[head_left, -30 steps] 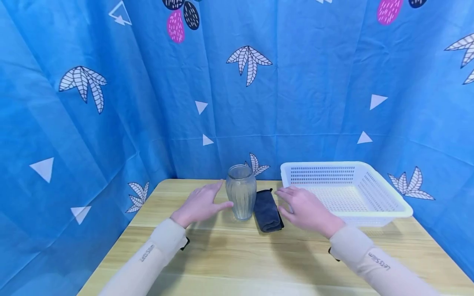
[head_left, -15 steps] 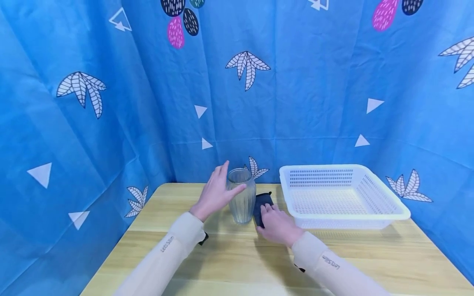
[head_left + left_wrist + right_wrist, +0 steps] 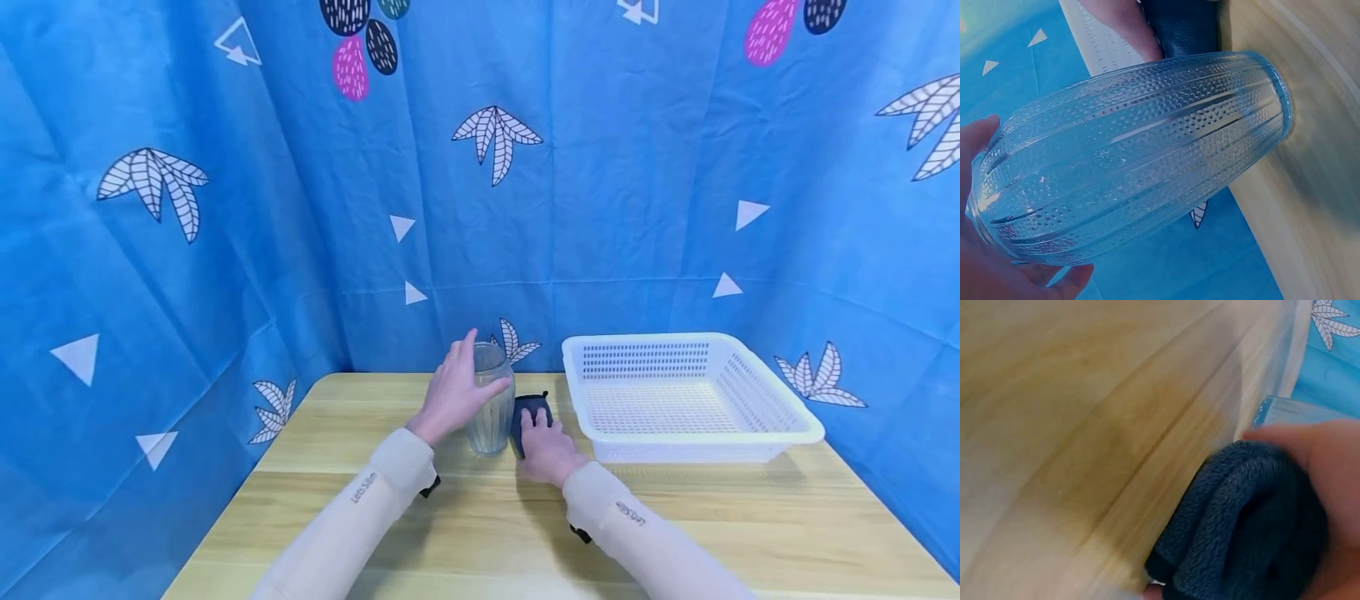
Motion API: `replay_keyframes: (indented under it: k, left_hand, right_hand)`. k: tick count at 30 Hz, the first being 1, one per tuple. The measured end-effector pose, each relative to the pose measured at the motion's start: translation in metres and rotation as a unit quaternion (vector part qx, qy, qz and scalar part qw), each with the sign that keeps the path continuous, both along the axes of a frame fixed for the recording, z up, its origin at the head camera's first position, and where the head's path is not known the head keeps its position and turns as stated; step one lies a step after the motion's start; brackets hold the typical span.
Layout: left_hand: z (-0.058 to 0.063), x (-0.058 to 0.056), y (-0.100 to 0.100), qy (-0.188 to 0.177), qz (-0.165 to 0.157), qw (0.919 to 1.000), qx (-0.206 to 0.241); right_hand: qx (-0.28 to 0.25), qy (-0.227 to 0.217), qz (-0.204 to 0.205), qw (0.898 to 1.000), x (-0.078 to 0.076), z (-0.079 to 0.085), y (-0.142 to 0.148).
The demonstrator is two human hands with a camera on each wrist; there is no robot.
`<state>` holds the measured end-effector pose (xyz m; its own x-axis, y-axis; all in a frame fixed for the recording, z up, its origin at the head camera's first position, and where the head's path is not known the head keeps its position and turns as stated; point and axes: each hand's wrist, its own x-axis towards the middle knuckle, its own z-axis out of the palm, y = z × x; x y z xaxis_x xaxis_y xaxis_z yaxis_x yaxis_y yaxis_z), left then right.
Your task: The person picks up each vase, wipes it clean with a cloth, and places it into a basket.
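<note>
A clear ribbed glass vase (image 3: 491, 412) stands upright on the table, its dotted side filling much of the left wrist view. My left hand (image 3: 453, 392) is curved round the upper part of the vase, thumb across the near side and fingers round behind the neck. Just right of the vase is a folded dark grey towel (image 3: 528, 407). My right hand (image 3: 550, 450) grips this towel from above; in the right wrist view the towel (image 3: 1241, 519) bulges between thumb and fingers, its folded edge close to the wood.
A white perforated plastic basket (image 3: 693, 437) stands on the right of the wooden table (image 3: 480, 533). Behind and along both sides hangs a blue patterned curtain (image 3: 480, 225), close to the table's back edge.
My left hand has moved right and come round the top of the vase. My right hand has moved left from beside the basket and taken hold of the towel.
</note>
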<state>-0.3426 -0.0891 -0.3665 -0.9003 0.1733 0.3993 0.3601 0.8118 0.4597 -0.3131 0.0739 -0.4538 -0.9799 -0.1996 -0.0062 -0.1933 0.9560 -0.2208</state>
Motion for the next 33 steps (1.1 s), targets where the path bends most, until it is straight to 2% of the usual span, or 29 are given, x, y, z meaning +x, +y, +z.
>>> replay_keyframes:
  k: [3,7,9,12,15,20,22,25,28,33]
  left_hand:
    - [-0.002,0.001,0.0,0.003,0.001,1.0,0.0]
    - [-0.003,0.001,0.002,-0.012,0.003,0.9999,0.001]
    - [-0.002,0.001,0.002,-0.015,0.001,0.9999,0.0]
    - [0.0,-0.001,0.003,-0.004,-0.003,1.0,0.0]
    - [0.003,-0.002,0.004,0.003,-0.005,1.0,-0.001]
    - [0.003,-0.003,0.005,-0.009,-0.003,0.9999,-0.007]
    - [0.002,-0.003,0.005,-0.006,-0.004,1.0,-0.007]
    - [0.002,-0.005,0.006,0.003,-0.004,1.0,-0.004]
    - [0.002,-0.006,0.005,0.003,-0.006,1.0,-0.006]
    - [0.0,-0.008,0.006,0.001,-0.016,0.9998,-0.01]
  right_hand:
    - [0.013,0.009,-0.009,1.0,-0.002,-0.002,0.0]
    - [0.009,0.006,-0.014,1.0,-0.002,-0.002,0.002]
    - [-0.012,0.008,-0.016,1.0,-0.001,-0.001,0.003]
    - [-0.08,0.017,-0.024,0.996,-0.001,0.003,0.006]
    - [-0.186,0.01,-0.042,0.982,0.001,0.008,0.009]
    - [-0.351,0.0,-0.079,0.933,0.006,0.017,0.012]
    - [-0.395,0.008,-0.092,0.914,0.009,0.021,0.012]
    - [-0.431,0.022,-0.1,0.896,0.013,0.029,0.01]
    - [-0.443,0.037,-0.097,0.891,0.018,0.036,0.008]
    - [-0.437,0.085,-0.066,0.893,0.019,0.039,0.007]
